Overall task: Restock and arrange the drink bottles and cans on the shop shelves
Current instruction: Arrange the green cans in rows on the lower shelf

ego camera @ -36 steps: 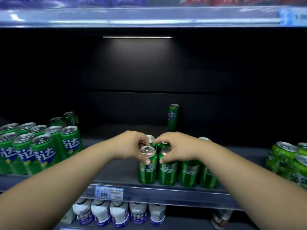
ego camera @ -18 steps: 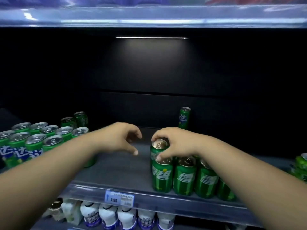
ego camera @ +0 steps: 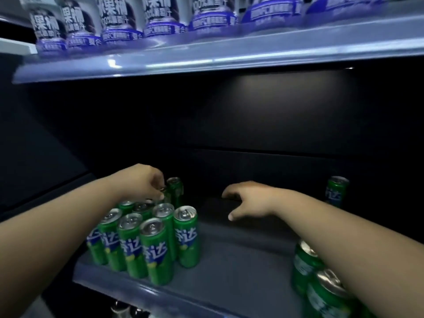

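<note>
Cans (ego camera: 149, 239) on the left sit in a tight block at the shelf (ego camera: 229, 271) front, so that part looks done imo. Left hand (ego camera: 144, 184) is curled round the top of a back can (ego camera: 167, 196). Right hand (ego camera: 250, 199) hangs loose over the bare middle, holding nothing. — stockr

Yeah, maybe halfway? 1 lone can (ego camera: 337, 191) stands way back on the right, and the right bunch (ego camera: 321, 285) sits under that arm, with a big gap between. Bottles (ego camera: 114, 21) up top look full already. — aisle9
</note>
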The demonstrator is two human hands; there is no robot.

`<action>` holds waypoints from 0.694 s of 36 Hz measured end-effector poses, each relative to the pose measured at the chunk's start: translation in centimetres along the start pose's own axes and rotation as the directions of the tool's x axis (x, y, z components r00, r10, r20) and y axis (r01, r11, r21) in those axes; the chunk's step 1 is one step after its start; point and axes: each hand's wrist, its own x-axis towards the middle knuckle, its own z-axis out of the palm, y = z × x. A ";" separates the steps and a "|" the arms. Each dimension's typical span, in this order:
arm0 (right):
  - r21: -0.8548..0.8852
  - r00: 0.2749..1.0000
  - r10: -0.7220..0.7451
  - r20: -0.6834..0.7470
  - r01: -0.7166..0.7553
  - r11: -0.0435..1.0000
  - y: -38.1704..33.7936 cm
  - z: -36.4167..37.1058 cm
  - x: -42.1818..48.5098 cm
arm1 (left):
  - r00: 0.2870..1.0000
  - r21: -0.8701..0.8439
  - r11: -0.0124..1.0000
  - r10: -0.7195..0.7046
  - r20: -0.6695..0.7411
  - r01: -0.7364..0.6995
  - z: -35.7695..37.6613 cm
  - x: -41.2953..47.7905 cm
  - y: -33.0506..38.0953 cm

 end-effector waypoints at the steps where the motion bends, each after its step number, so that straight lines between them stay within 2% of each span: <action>1: 0.011 1.000 0.000 0.005 0.000 1.000 -0.2 0.2 1.2 | 1.000 0.022 1.000 0.000 0.020 -0.001 0.1 0.6 -0.5; 5: 0.069 1.000 0.021 0.019 -0.023 0.997 -1.1 1.5 5.5 | 0.995 0.129 0.992 -0.009 0.096 -0.004 1.2 3.3 -2.8; 9: 0.139 0.999 0.048 0.015 -0.049 0.989 -1.8 3.1 9.8 | 0.979 0.146 0.988 -0.073 0.190 0.046 2.8 6.3 -4.2; 14: 0.187 1.000 0.026 -0.007 -0.024 0.982 -3.2 4.4 14.9 | 0.963 0.082 0.996 -0.041 0.265 0.020 4.5 9.5 -5.4; 21: 0.156 0.989 -0.097 -0.113 0.114 0.981 -5.5 5.6 21.4 | 0.951 -0.055 0.998 0.022 0.308 -0.005 6.1 10.8 -5.8; 25: 0.083 0.994 -0.100 -0.034 0.102 0.991 -5.8 6.6 24.2 | 0.953 -0.075 0.997 0.038 0.301 -0.017 6.8 11.0 -6.0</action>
